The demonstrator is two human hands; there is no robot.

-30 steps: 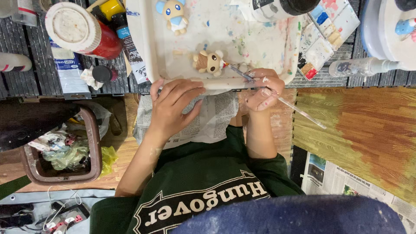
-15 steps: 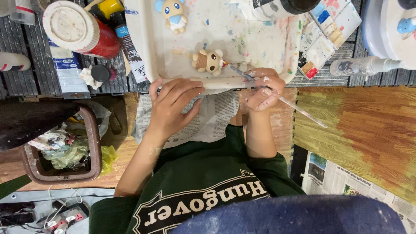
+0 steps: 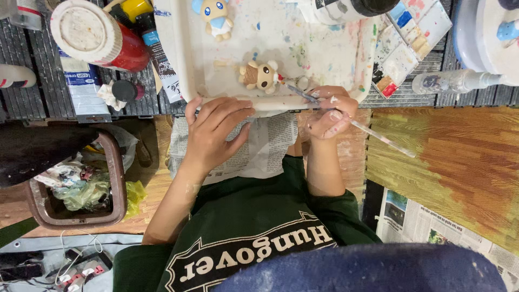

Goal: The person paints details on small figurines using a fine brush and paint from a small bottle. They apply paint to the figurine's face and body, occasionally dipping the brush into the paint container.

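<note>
My right hand (image 3: 330, 111) grips a thin paintbrush with a clear handle (image 3: 378, 135). Its tip touches a small brown bear-like figurine (image 3: 258, 75) lying on a white, paint-stained tray (image 3: 178, 59). My left hand (image 3: 216, 132) lies flat with its fingers spread on the tray's near rim and on a sheet of newspaper (image 3: 265, 151) over my lap. It holds nothing. A second figurine (image 3: 216, 16), blue and cream, stands at the tray's far side.
A red can with a white lid (image 3: 92, 35) and paint tubes (image 3: 162, 59) sit left of the tray. A watercolour palette (image 3: 411, 43) and a spray bottle (image 3: 454, 81) are on the right. A brown bin full of rubbish (image 3: 75, 189) stands at lower left.
</note>
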